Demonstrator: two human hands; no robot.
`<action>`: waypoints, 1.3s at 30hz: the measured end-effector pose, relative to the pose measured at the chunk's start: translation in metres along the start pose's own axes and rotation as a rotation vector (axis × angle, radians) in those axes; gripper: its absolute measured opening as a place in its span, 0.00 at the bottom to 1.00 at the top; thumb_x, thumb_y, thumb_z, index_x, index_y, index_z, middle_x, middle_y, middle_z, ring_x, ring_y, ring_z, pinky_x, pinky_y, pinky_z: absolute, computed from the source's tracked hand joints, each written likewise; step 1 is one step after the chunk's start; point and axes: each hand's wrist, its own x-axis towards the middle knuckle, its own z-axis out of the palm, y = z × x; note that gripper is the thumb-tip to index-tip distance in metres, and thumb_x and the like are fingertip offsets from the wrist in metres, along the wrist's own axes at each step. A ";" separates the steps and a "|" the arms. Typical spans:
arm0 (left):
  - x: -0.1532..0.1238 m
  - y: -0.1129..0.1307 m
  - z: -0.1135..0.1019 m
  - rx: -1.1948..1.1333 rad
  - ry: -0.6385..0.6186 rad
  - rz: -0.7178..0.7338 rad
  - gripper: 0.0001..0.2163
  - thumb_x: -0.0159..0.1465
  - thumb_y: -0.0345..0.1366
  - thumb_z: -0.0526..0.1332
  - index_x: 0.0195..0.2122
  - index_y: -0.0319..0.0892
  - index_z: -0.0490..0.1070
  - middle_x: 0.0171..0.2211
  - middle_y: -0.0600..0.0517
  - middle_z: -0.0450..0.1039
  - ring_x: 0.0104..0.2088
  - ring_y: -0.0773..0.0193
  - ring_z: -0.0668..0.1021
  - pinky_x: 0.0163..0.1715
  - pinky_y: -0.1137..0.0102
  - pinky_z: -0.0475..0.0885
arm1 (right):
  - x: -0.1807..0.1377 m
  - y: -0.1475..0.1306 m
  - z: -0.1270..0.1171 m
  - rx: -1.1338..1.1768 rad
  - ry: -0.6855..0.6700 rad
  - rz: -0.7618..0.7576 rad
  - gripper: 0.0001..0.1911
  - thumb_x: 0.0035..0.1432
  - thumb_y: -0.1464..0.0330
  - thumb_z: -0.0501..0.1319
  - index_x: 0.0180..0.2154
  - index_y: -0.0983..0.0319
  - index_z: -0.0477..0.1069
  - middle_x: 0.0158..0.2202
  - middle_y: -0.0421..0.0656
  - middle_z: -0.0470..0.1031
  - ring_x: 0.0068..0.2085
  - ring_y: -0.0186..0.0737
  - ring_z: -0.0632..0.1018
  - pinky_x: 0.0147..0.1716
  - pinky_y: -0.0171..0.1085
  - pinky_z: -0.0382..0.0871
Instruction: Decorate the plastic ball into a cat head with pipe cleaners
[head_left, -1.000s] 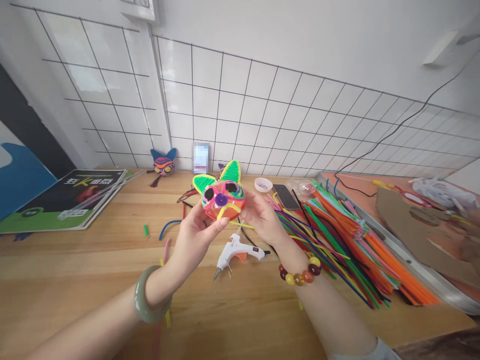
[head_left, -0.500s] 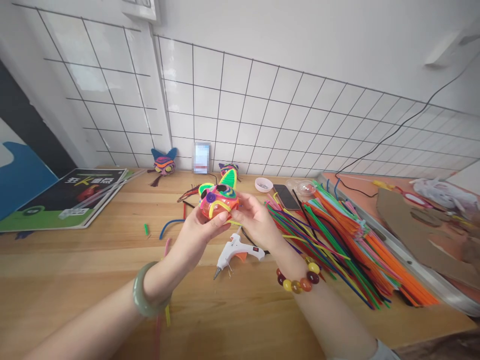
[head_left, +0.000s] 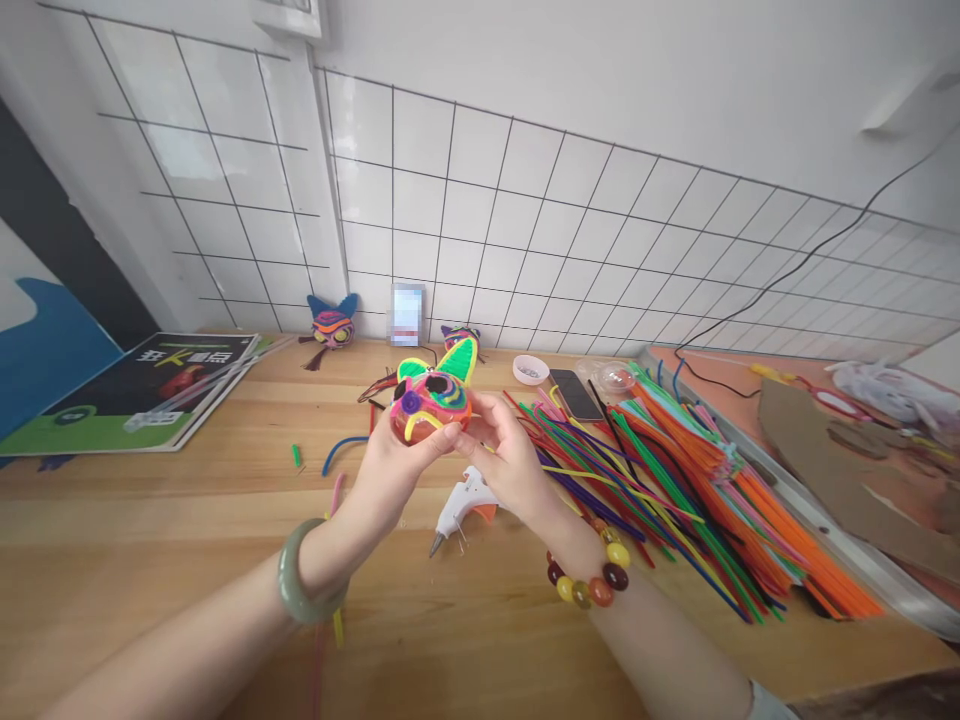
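Observation:
Both my hands hold a small cat-face mask made of coiled pipe cleaners, pink and orange with green ears, above the wooden table. My left hand, with a green bangle on its wrist, grips the mask from below and on the left. My right hand, with a beaded bracelet on its wrist, pinches the mask's right side. The mask is tilted to the left, face up.
A white glue gun lies just under my hands. A big heap of coloured pipe cleaners spreads at the right, with a phone and a small dish behind. A blue-eared mask and a booklet lie at the left.
I have turned the mask from facing me upright to tilted left and lower, and both hands moved slightly down and left with it.

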 end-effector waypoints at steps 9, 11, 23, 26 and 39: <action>0.001 -0.001 -0.004 0.127 0.067 0.182 0.26 0.52 0.40 0.75 0.49 0.42 0.70 0.50 0.44 0.78 0.50 0.52 0.79 0.51 0.61 0.74 | 0.004 -0.017 -0.013 0.100 -0.160 0.048 0.26 0.58 0.62 0.69 0.56 0.52 0.65 0.61 0.46 0.71 0.60 0.44 0.75 0.61 0.49 0.70; 0.000 0.000 -0.003 0.120 0.069 0.208 0.27 0.50 0.41 0.76 0.49 0.42 0.69 0.52 0.44 0.77 0.52 0.51 0.79 0.51 0.60 0.74 | 0.004 -0.020 -0.016 0.115 -0.172 0.058 0.26 0.57 0.61 0.70 0.55 0.52 0.66 0.61 0.45 0.71 0.60 0.45 0.74 0.62 0.51 0.68; -0.002 -0.011 -0.006 0.313 0.109 0.448 0.31 0.50 0.38 0.75 0.51 0.45 0.61 0.50 0.45 0.73 0.49 0.53 0.79 0.48 0.61 0.75 | 0.007 -0.021 -0.011 0.268 -0.229 0.122 0.33 0.50 0.56 0.74 0.55 0.53 0.66 0.60 0.45 0.72 0.60 0.48 0.74 0.60 0.52 0.69; -0.004 -0.011 -0.006 0.410 0.121 0.509 0.30 0.50 0.38 0.75 0.50 0.45 0.61 0.48 0.46 0.72 0.48 0.53 0.79 0.47 0.61 0.75 | 0.006 -0.021 -0.007 0.267 -0.220 0.101 0.32 0.49 0.54 0.75 0.52 0.54 0.68 0.58 0.45 0.73 0.60 0.49 0.73 0.61 0.51 0.69; -0.002 -0.014 -0.005 0.440 0.136 0.453 0.33 0.47 0.39 0.76 0.51 0.45 0.62 0.48 0.45 0.73 0.48 0.52 0.78 0.48 0.60 0.73 | 0.008 -0.012 -0.004 0.267 -0.259 0.126 0.33 0.47 0.54 0.75 0.53 0.53 0.68 0.56 0.44 0.76 0.59 0.49 0.75 0.60 0.52 0.69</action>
